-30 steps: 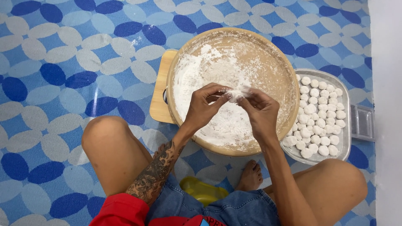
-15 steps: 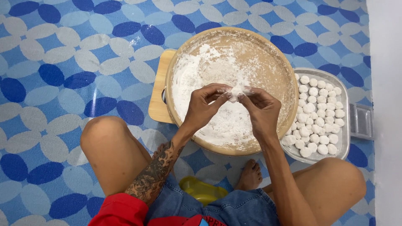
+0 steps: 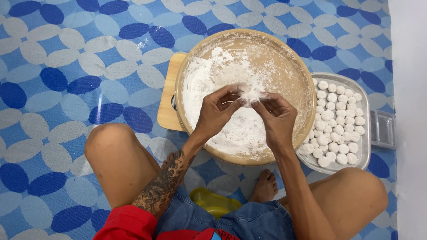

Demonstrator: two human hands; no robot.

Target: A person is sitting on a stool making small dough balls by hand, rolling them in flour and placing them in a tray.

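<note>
Presently: left hand [image 3: 216, 112] and right hand [image 3: 276, 116] pinch one floury dough lump [image 3: 250, 94] between fingertips, above the round wooden tray [image 3: 291, 71]. Risk: soft lump tears or drops into loose flour; metal tray [image 3: 365, 133] of finished balls sits just beside.

Both hands meet over the middle of the floured wooden bowl [image 3: 243, 93], left hand [image 3: 216, 112] and right hand [image 3: 276, 118] fingertip to fingertip, so the way between them is shut. Around them the bowl's floor lies open toward the far rim. To the right, the metal tray [image 3: 364, 106] packed with white dough balls [image 3: 337, 120] butts against the bowl, blocking that side. A wooden board [image 3: 169, 95] juts out left. Beyond it, open patterned floor mat [image 3: 66, 66].
</note>
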